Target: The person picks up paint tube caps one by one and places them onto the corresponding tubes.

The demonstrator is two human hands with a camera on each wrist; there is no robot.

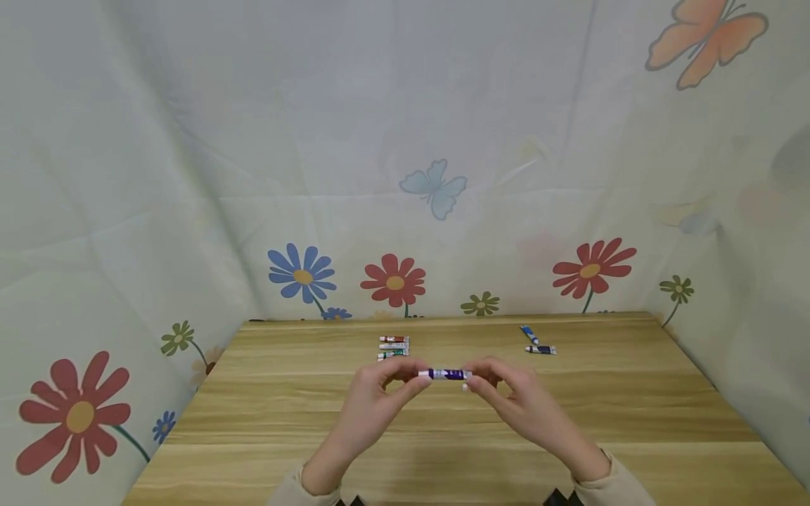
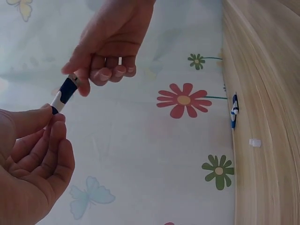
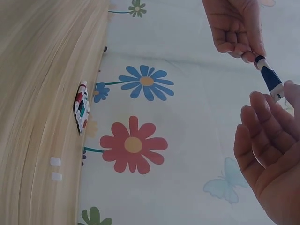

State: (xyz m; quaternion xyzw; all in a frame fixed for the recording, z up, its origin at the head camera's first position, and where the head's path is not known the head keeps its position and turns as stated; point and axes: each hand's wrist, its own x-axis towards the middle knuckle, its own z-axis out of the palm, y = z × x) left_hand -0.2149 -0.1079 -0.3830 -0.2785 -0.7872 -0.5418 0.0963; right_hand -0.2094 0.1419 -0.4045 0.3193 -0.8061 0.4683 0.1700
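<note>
A purple-and-white paint tube (image 1: pixel 448 374) is held level above the wooden table between both hands. With thumb and fingertips the left hand (image 1: pixel 378 400) pinches its white cap end; part of that end is hidden by the fingers. At the other side, the right hand (image 1: pixel 515 400) pinches the flat crimped end between thumb and index finger. In the right wrist view, the tube (image 3: pixel 270 78) slants between the two hands, and the other fingers of the right hand (image 3: pixel 272 140) are loosely bent. The left wrist view shows the left hand (image 2: pixel 35 159) nearest the camera.
Red (image 1: pixel 394 339), white (image 1: pixel 394 346) and green (image 1: pixel 392 354) paint tubes lie together at the table's back. Further right lie a blue tube (image 1: pixel 529 334) and a dark blue tube (image 1: pixel 541 349). Small white pieces (image 3: pixel 55 161) rest on the table (image 1: pixel 285 393). A flower-printed curtain (image 1: pixel 342 211) surrounds it.
</note>
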